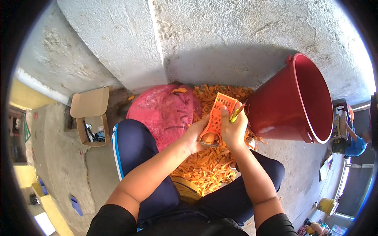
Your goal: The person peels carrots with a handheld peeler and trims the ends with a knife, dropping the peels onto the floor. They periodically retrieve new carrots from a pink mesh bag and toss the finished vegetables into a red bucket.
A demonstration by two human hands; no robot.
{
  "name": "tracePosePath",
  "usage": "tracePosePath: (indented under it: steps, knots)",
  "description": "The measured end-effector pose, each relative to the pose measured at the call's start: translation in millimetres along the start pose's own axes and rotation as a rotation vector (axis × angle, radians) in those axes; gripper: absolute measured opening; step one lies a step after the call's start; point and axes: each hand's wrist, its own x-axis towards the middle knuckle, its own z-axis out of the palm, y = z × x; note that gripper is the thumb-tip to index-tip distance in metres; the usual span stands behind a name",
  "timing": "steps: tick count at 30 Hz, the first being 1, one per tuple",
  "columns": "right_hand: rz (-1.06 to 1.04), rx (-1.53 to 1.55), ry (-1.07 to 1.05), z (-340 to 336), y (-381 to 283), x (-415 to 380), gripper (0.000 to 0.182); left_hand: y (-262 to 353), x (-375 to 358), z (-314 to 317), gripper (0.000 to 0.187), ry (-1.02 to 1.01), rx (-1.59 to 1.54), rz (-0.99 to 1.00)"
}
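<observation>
In front of me both hands are closed on an orange plastic grater-like piece (217, 114) with slots at its upper end and round holes below. My left hand (195, 135) wraps its lower left side, where a rounded orange lump (209, 137) shows at the bottom end. My right hand (234, 129) grips the right side, thumb on the plastic. A slim yellow-green handle (235, 115) with a reddish tip sticks out at the right hand's fingers. Orange peel-like strips (204, 173) lie heaped beneath the hands.
A full pink mesh sack (159, 112) leans left of the heap, near the wall (220, 35). To the right a large dark red bucket (273, 100) lies tilted. An open cardboard box (91, 103) holds small items at left. Another person (356, 145) in blue is far right.
</observation>
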Motion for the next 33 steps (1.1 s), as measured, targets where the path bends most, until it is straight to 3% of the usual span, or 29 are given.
tracePosePath:
  steps: [6, 9, 12, 17, 18, 20, 25, 28, 29, 32, 33]
  knots:
    - [0.006, -0.119, 0.08, 0, 10, 5, 0.015, 2, -2, 8, 0.033, 0.021, 0.074, -0.024]
    - [0.079, -0.06, 0.231, -21, 31, 35, 0.018, -8, -7, -4, 0.038, -0.175, 0.093, -0.223]
    - [0.066, -0.085, 0.31, -27, 41, 42, 0.019, -8, -7, -2, 0.042, -0.148, 0.121, -0.266]
    - [0.061, -0.233, 0.523, -45, 60, 61, 0.018, -2, -18, 5, 0.04, -0.243, 0.288, -0.222]
    - [0.211, -0.29, 0.555, -56, 58, 68, 0.017, -2, -20, 4, 0.037, -0.234, 0.319, -0.193]
    - [0.273, 0.012, 0.576, -65, 51, 69, 0.017, -2, -22, 2, 0.031, -0.217, 0.378, -0.139]
    - [0.057, -0.031, 0.419, -51, 47, 56, 0.015, 5, -18, -3, 0.025, -0.016, 0.745, 0.037]
    - [0.073, 0.013, 0.293, -47, 42, 48, 0.019, 6, -8, -13, 0.033, 0.044, 0.572, -0.033]
    - [0.084, 0.05, 0.258, -45, 37, 45, 0.021, 5, -4, -25, 0.04, -0.073, 0.345, -0.05]
    - [0.121, 0.167, 0.157, -38, 23, 37, 0.02, 6, -5, -10, 0.041, 0.054, 0.211, 0.025]
    - [0.129, 0.246, 0.135, -33, 23, 33, 0.02, 10, -8, -11, 0.038, -0.002, 0.212, -0.021]
